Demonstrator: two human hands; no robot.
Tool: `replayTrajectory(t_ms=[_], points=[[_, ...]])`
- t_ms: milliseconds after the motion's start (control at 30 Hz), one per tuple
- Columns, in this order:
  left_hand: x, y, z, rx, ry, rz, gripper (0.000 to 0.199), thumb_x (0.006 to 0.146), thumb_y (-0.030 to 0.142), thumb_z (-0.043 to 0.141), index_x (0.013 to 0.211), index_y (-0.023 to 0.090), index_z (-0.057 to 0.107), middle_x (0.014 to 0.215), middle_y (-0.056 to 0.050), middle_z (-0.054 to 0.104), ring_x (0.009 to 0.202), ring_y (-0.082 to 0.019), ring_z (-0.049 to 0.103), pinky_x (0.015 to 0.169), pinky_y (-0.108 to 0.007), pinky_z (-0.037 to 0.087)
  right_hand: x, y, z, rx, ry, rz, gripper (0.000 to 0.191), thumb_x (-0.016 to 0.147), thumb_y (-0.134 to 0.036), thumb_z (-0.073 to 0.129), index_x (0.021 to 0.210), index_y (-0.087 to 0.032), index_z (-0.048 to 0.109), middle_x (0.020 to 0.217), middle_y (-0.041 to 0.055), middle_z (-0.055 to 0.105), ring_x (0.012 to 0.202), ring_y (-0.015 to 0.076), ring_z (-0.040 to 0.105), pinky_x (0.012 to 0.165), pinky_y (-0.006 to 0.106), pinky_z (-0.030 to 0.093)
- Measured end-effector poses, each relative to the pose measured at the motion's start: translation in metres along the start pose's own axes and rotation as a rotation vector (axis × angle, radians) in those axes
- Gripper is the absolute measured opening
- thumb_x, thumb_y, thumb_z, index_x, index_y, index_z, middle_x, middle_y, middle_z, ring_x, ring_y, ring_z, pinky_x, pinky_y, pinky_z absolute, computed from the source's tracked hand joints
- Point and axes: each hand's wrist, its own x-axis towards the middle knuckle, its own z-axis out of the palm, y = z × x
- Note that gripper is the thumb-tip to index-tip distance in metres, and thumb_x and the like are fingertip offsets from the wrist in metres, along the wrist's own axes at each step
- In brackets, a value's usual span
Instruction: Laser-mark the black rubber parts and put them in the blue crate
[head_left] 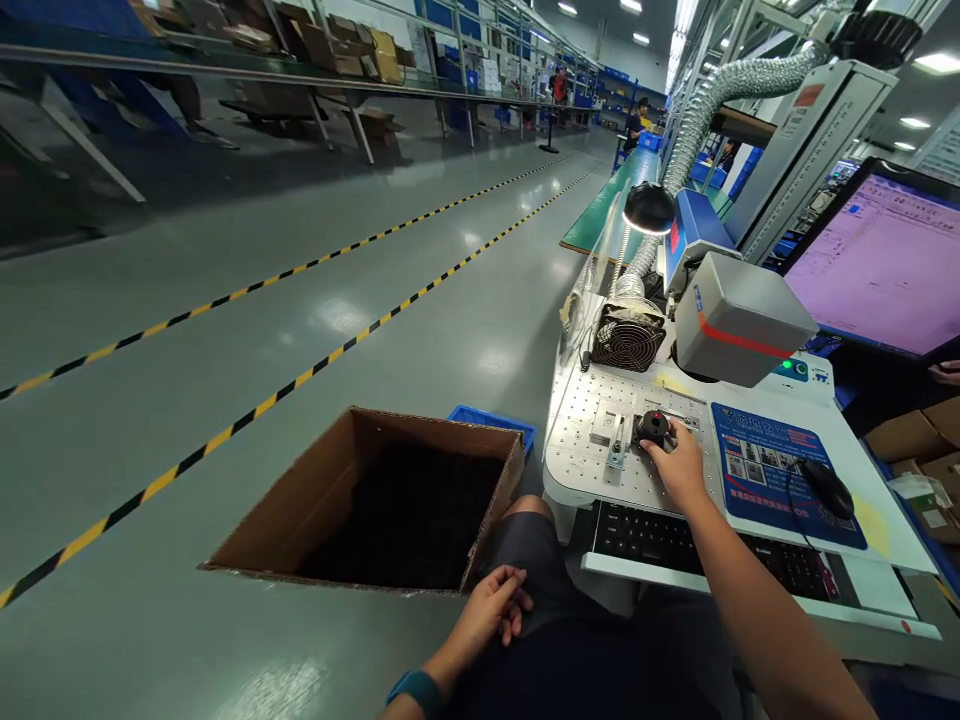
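Note:
My right hand (679, 462) is closed on a small round black part (654, 427) with a hole and a tiny red mark on top. It holds the part at a metal fixture (616, 440) on the perforated metal plate (574, 440). Whether the part rests on the fixture I cannot tell. My left hand (495, 605) hangs over my lap, beside the near corner of a cardboard box (270, 510). Its thumb and forefinger come together, the other fingers are curled, and nothing shows in them. Dark contents (412, 510) lie in the box, too dim to make out.
A grey machine head (742, 320) overhangs the plate, beside a fan (628, 335) and a lit lamp (649, 208). On the right are a blue mouse mat (772, 470), a mouse (825, 488) and a monitor (885, 260). A keyboard (645, 530) sits in front. A blue crate (480, 414) stands behind the box.

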Motion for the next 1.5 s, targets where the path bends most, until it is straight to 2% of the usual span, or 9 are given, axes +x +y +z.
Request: replayTrajectory(t_ms=[300,467,567,700,833,933,1033,1233,1500], points=[[-0.002,0.001,0.002,0.007,0.014,-0.025,0.061,0.063,0.069,0.076,0.085,0.021,0.047,0.061,-0.004,0.069,0.035,-0.014,0.055,0.028,-0.017,0.033,-0.006,0.000,0.009,-0.018,0.034,0.021,0.061,0.074,-0.048,0.071,0.127,-0.020,0.060,0.117,0.0121,0.067,0.112,0.0333,0.057,0.098,0.049,0.042],[-0.005,0.002,0.004,0.040,0.049,-0.020,0.061,0.063,0.069,0.076,0.086,0.019,0.049,0.059,-0.004,0.067,0.034,-0.013,0.053,0.028,-0.018,0.032,-0.007,-0.003,0.009,-0.038,-0.014,0.061,0.061,0.076,-0.048,0.071,0.128,-0.020,0.057,0.122,0.0133,0.065,0.118,0.0348,0.055,0.100,0.051,0.040],[-0.006,0.002,0.003,0.044,0.060,-0.016,0.058,0.065,0.066,0.076,0.088,0.018,0.051,0.062,-0.005,0.068,0.035,-0.012,0.053,0.028,-0.018,0.032,-0.013,-0.004,0.000,-0.003,-0.010,0.079,0.066,0.078,-0.052,0.069,0.133,-0.020,0.054,0.128,0.0146,0.063,0.125,0.0362,0.052,0.103,0.052,0.040],[-0.007,0.002,0.005,0.039,0.060,-0.019,0.056,0.067,0.062,0.077,0.090,0.018,0.051,0.064,-0.005,0.068,0.036,-0.012,0.054,0.029,-0.017,0.032,-0.046,0.002,-0.029,0.069,0.052,0.002,0.059,0.087,-0.049,0.060,0.137,-0.019,0.050,0.131,0.0138,0.062,0.126,0.0336,0.053,0.105,0.052,0.042],[-0.004,0.004,0.009,0.027,0.051,-0.039,0.054,0.067,0.059,0.077,0.091,0.018,0.050,0.062,-0.004,0.068,0.035,-0.012,0.053,0.028,-0.017,0.033,-0.110,0.014,-0.061,0.085,0.119,-0.097,0.041,0.093,-0.035,0.052,0.132,-0.022,0.054,0.123,0.0105,0.066,0.113,0.0271,0.061,0.102,0.048,0.047],[-0.003,0.005,0.013,0.036,0.042,-0.049,0.050,0.071,0.055,0.075,0.092,0.018,0.050,0.064,-0.004,0.068,0.036,-0.012,0.053,0.029,-0.017,0.033,-0.158,0.024,-0.068,0.059,0.041,-0.138,0.032,0.094,-0.027,0.049,0.124,-0.025,0.059,0.112,0.0080,0.070,0.106,0.0254,0.065,0.096,0.046,0.052],[-0.002,0.006,0.016,0.038,0.034,-0.061,0.048,0.072,0.054,0.074,0.093,0.018,0.050,0.065,-0.003,0.068,0.037,-0.011,0.054,0.030,-0.017,0.033,-0.188,0.032,-0.061,0.044,-0.055,-0.172,0.034,0.094,-0.021,0.046,0.124,-0.025,0.060,0.110,0.0082,0.071,0.104,0.0263,0.066,0.093,0.049,0.054],[-0.006,0.008,0.022,0.071,0.056,-0.065,0.043,0.075,0.050,0.072,0.094,0.018,0.049,0.065,-0.003,0.068,0.037,-0.011,0.053,0.030,-0.017,0.033,-0.195,0.043,-0.048,-0.002,-0.040,-0.227,0.037,0.093,-0.017,0.045,0.127,-0.023,0.059,0.115,0.0090,0.070,0.107,0.0273,0.065,0.096,0.053,0.052],[-0.008,0.007,0.020,0.066,0.057,-0.048,0.043,0.076,0.052,0.071,0.092,0.018,0.051,0.065,-0.004,0.068,0.037,-0.011,0.054,0.030,-0.018,0.035,-0.189,0.039,-0.056,0.021,-0.079,-0.197,0.035,0.096,-0.024,0.047,0.128,-0.025,0.060,0.117,0.0099,0.069,0.109,0.0297,0.064,0.094,0.056,0.052]])
